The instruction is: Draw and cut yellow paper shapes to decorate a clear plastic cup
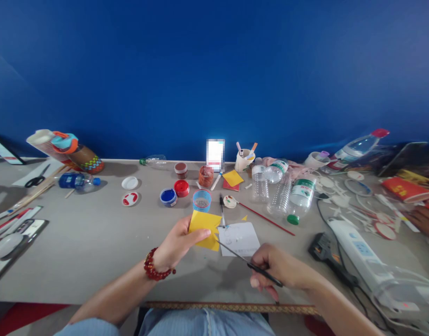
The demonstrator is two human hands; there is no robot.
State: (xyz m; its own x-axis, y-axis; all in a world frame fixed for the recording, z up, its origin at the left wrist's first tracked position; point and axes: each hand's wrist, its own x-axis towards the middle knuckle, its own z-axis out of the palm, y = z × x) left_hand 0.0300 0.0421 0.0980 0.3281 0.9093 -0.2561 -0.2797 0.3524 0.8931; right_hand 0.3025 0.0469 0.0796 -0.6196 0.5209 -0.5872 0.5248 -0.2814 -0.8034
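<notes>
My left hand (181,240) pinches a piece of yellow paper (204,220), thumb on top. The paper's right edge has notches cut into it. In my right hand (275,266) is a pair of black-handled scissors (238,256), the blade tips at the paper's lower right edge. Under and to the right of the paper lies a white sheet (245,235) with faint marks on it. A small yellow scrap (244,218) lies just beyond that sheet. Behind the yellow paper stands a blue-rimmed cup (202,199).
Paint jars, blue (168,197) and red (181,188), stand ahead. Plastic bottles (300,198), a glue gun (331,261) and a power strip (361,252) are on the right. A phone (25,242) and a blue-capped bottle (78,182) lie left. Another person's hand (424,221) shows far right.
</notes>
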